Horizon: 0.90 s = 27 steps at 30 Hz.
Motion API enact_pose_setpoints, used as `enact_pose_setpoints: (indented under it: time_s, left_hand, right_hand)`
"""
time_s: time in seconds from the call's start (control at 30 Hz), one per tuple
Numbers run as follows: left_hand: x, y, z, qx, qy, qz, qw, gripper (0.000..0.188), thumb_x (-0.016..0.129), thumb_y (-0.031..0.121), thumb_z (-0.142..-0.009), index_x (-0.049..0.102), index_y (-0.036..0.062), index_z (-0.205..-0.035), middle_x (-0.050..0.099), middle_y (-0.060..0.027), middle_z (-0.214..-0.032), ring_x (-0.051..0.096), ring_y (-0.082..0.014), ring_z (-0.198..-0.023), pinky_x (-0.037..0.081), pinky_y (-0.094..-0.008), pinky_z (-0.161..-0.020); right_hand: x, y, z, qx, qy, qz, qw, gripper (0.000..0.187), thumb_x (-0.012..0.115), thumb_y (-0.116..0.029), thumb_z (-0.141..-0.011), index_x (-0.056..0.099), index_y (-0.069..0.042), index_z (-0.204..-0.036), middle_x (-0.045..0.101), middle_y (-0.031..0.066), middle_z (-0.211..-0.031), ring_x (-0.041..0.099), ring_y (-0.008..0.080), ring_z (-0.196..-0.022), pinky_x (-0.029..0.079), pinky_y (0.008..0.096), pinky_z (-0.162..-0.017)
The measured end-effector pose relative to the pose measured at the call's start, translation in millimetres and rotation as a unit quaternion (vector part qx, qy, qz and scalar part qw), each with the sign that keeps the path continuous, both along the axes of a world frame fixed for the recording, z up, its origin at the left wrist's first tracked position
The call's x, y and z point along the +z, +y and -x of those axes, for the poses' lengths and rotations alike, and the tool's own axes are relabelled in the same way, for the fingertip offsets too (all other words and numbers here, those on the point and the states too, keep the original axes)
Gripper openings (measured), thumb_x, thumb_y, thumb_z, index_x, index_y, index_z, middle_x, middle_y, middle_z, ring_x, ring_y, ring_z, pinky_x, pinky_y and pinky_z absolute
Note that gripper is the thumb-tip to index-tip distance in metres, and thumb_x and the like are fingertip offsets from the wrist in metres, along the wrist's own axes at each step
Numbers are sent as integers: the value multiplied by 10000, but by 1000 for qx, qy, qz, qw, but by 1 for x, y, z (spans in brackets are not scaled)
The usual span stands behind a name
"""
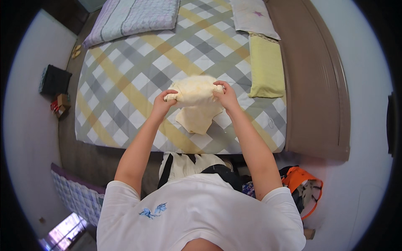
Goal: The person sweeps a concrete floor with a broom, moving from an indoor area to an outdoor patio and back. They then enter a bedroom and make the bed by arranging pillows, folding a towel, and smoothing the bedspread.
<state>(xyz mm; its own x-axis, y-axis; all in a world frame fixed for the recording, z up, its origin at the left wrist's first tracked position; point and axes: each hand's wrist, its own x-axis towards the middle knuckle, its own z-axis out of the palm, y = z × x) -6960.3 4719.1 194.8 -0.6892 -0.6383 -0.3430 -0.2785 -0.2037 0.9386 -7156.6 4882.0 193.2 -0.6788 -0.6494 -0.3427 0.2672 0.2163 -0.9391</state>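
Observation:
A pale yellow piece of cloth, apparently a small garment (194, 90), is stretched between my two hands over the near part of the bed. My left hand (164, 101) pinches its left end, and my right hand (225, 96) grips its right end. The upper part is bunched between the hands. A lower flap hangs toward me above or against the checked bedsheet (125, 83); whether it touches the sheet I cannot tell.
A yellow-green pillow (266, 65) and a light pillow (256, 16) lie by the brown headboard (316, 79). A folded quilt (134, 19) covers the far left. An orange bag (302, 184) stands at the near right; a black box (55, 79) is on the left floor.

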Motion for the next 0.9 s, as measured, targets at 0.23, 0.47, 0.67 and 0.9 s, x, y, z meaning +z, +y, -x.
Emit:
enact_pose_setpoints:
  time_s: [0.23, 0.47, 0.67, 0.9]
  left_hand:
    - [-137, 81, 7, 18, -90, 1, 996, 330, 601, 15, -668, 630, 111, -983, 601, -51, -955, 537, -125, -863, 430, -246, -772]
    - [-315, 185, -23, 161, -326, -94, 927, 976, 776, 277, -644, 175, -27, -1350, 374, -201, -1281, 374, -289, -1187, 295, -368, -991]
    - [-346, 147, 23, 311, -171, -199, 914, 914, 768, 237, -677, 177, -49, -1312, 380, -188, -1283, 435, -249, -1137, 375, -348, -934]
    - [-333, 129, 38, 187, -129, -324, 918, 569, 631, 51, -748, 359, -46, -1239, 507, -149, -1176, 526, -261, -1040, 459, -342, -842]
  right_hand:
    - [-125, 13, 62, 102, 0, -40, 994, 384, 497, 98, -649, 580, -72, -982, 576, 23, -931, 527, 111, -872, 412, 230, -749]
    - [-299, 54, 62, 149, 338, -289, 883, 663, 684, -182, -652, 429, -85, -1257, 463, 206, -1208, 411, 324, -1156, 316, 378, -986]
    - [-344, 32, 72, 177, 268, -283, 904, 863, 757, -386, -590, 382, -27, -1279, 505, 237, -1161, 477, 340, -1089, 371, 384, -938]
    - [-336, 39, 42, 236, 24, -194, 952, 447, 702, -306, -670, 611, -21, -1003, 626, 164, -965, 593, 293, -898, 457, 348, -782]
